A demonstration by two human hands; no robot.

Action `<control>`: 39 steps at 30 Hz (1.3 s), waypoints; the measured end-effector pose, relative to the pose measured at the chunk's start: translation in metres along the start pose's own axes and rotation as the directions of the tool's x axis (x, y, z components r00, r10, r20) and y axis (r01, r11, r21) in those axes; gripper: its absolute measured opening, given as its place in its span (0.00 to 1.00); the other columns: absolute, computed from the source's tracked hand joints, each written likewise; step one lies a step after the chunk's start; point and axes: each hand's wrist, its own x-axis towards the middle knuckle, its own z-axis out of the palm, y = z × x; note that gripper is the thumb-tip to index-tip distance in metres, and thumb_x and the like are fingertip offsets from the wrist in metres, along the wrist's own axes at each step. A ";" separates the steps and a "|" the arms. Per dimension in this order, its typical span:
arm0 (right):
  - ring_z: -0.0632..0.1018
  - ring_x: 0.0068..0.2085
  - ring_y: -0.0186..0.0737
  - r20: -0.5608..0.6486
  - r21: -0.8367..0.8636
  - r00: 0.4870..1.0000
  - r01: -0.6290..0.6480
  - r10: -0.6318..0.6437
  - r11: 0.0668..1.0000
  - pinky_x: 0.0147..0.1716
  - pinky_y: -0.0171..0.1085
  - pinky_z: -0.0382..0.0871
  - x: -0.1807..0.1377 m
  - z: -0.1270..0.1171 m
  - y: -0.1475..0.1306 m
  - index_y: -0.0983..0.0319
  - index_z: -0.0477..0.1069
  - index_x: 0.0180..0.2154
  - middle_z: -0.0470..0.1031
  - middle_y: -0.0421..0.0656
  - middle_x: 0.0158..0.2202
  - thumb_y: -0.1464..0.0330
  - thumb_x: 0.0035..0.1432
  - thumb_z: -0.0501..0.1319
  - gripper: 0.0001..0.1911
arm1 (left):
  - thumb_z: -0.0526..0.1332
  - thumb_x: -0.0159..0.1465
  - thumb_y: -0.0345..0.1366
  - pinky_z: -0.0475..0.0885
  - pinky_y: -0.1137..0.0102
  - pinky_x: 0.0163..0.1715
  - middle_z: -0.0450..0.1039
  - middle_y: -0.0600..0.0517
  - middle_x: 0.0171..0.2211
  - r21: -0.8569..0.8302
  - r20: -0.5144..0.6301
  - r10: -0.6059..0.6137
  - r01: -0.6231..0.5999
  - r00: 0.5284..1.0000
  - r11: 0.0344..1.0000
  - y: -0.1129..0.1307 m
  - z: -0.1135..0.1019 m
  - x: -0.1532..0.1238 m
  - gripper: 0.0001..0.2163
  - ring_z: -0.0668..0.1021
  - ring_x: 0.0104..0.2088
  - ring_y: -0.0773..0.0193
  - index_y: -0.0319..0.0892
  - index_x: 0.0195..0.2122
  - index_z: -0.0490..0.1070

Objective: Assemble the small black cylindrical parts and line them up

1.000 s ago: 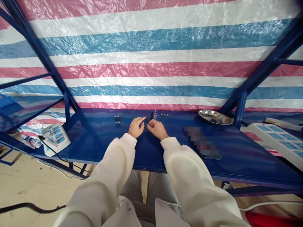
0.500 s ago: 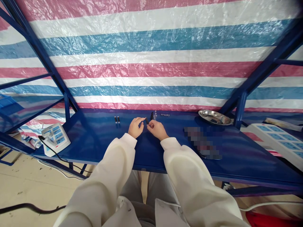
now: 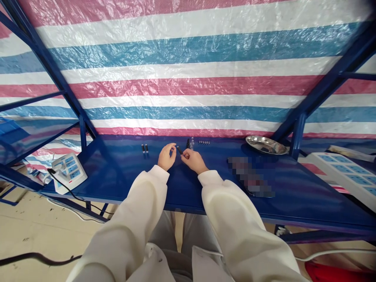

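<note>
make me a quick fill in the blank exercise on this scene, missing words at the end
1. The right hand holds a stick-shaped piece whose color is ____.
2. On the tabletop, to the left of the left hand, the number of small dark pieces side by side is ____.
3. The shiny metal dish lies toward the ____ end of the tabletop, as the person sees it.
4. The tabletop's color is ____.

Missing words: black; two; right; blue.

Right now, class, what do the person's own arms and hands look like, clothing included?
Long, loose off-white fabric sleeves cover both arms and narrow to close-fitting cuffs. The left hand and right hand are bare, without gloves.
</note>
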 end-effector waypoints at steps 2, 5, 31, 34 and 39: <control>0.66 0.22 0.33 0.023 -0.016 1.000 0.020 -0.020 1.000 0.25 0.32 0.56 0.000 0.000 0.001 0.59 0.66 0.26 0.65 0.36 0.18 0.67 0.49 0.56 0.04 | 0.54 0.62 0.31 0.71 0.68 0.40 0.74 0.49 0.36 -0.004 0.018 0.003 -0.003 1.000 1.000 0.000 0.000 0.000 0.09 0.75 0.34 0.66 0.41 0.42 0.69; 0.65 0.21 0.32 0.043 -0.039 0.998 0.037 -0.036 0.999 0.25 0.32 0.55 0.000 0.000 0.002 0.59 0.65 0.25 0.65 0.36 0.18 0.67 0.49 0.56 0.03 | 0.56 0.62 0.32 0.71 0.69 0.38 0.74 0.50 0.34 0.004 0.048 -0.004 0.004 0.999 1.000 0.000 0.000 0.000 0.05 0.75 0.34 0.66 0.41 0.37 0.70; 0.70 0.24 0.34 0.048 0.093 0.995 0.080 -0.085 0.992 0.28 0.33 0.64 -0.002 0.001 0.000 0.60 0.71 0.38 0.70 0.38 0.23 0.61 0.54 0.57 0.12 | 0.62 0.53 0.29 0.63 0.65 0.43 0.76 0.51 0.27 0.449 0.599 -0.161 -0.163 0.785 0.879 -0.004 -0.098 0.107 0.02 0.76 0.32 0.61 0.40 0.26 0.74; 0.70 0.25 0.34 0.070 0.063 0.995 0.070 -0.074 0.996 0.29 0.33 0.64 -0.002 0.001 0.000 0.60 0.72 0.37 0.71 0.39 0.23 0.62 0.55 0.56 0.11 | 0.61 0.50 0.26 0.59 0.61 0.48 0.76 0.52 0.24 0.531 0.601 -0.273 -0.120 0.752 0.839 -0.022 -0.104 0.108 0.03 0.76 0.32 0.60 0.39 0.24 0.73; 0.71 0.25 0.34 0.097 0.038 0.993 0.068 -0.072 0.997 0.29 0.33 0.64 -0.002 0.000 -0.001 0.60 0.73 0.34 0.72 0.39 0.24 0.63 0.54 0.56 0.10 | 0.60 0.47 0.25 0.58 0.56 0.51 0.76 0.50 0.24 0.552 0.602 -0.322 -0.089 0.731 0.829 -0.043 -0.104 0.096 0.04 0.76 0.32 0.59 0.40 0.22 0.71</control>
